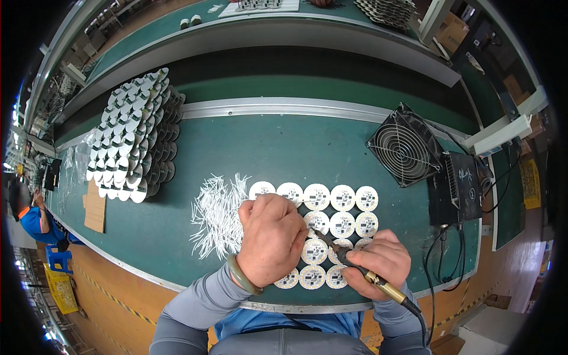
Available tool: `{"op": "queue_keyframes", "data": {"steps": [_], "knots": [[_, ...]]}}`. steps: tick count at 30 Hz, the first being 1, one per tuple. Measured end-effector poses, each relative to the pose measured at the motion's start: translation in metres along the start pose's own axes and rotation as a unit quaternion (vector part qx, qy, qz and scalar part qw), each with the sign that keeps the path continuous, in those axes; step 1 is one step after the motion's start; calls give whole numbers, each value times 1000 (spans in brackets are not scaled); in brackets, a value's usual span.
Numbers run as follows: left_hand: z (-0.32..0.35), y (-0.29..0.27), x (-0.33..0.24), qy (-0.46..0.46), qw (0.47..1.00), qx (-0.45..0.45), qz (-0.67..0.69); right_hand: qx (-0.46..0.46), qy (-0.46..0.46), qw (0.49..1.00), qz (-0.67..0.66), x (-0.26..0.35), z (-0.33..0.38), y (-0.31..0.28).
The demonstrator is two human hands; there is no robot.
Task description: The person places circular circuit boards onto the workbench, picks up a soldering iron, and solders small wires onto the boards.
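Observation:
My right hand [383, 260] grips a soldering iron [387, 288] like a pen, its tip pointing up and left onto a round white circuit board [317, 222] near the middle of a grid. My left hand [272, 239], with a bangle at the wrist, is closed in a pinch beside that tip. Whatever its fingertips hold is hidden behind the knuckles. Several such boards lie in rows on the green bench, some partly covered by my hands. Left of the grid spreads a loose pile of short white wires [216, 222].
Tall stacked white discs [127, 139] stand at the left, near a cardboard piece [94, 207]. At the right are a black fan [405, 145] and a black box [455, 186] with hanging cables [435, 266]. A raised shelf [248, 38] spans the back. Another person [35, 216] is at far left.

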State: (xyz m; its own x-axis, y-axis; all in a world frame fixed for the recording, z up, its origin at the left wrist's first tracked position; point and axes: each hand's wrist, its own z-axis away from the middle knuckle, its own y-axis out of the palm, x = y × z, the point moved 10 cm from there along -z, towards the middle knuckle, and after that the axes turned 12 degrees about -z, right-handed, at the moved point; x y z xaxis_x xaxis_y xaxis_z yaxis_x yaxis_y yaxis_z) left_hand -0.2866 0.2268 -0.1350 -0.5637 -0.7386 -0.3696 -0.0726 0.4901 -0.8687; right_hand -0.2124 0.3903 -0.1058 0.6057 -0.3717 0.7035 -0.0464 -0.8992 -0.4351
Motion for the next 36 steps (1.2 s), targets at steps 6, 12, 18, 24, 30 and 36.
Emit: {"op": "queue_keyframes", "data": {"steps": [6,12,18,24,30,36], "knots": [[1,1,2,-1,1000,-3,-4,-35,29,998,-31,-9,2,-7],[-1,0,-1,2,1000,-1,0,-55,42,997,-38,-9,3,-15],[1,1,1,-1,1000,1,-4,-42,42,997,-43,-11,3,-11],[1,1,1,2,1000,-3,-4,-40,48,997,-49,-12,1,-6],[0,0,0,1,1000,-4,2,-71,64,992,-87,-20,8,-12],[1,0,0,3,1000,-3,4,-102,65,988,-98,-20,11,-20]]}}
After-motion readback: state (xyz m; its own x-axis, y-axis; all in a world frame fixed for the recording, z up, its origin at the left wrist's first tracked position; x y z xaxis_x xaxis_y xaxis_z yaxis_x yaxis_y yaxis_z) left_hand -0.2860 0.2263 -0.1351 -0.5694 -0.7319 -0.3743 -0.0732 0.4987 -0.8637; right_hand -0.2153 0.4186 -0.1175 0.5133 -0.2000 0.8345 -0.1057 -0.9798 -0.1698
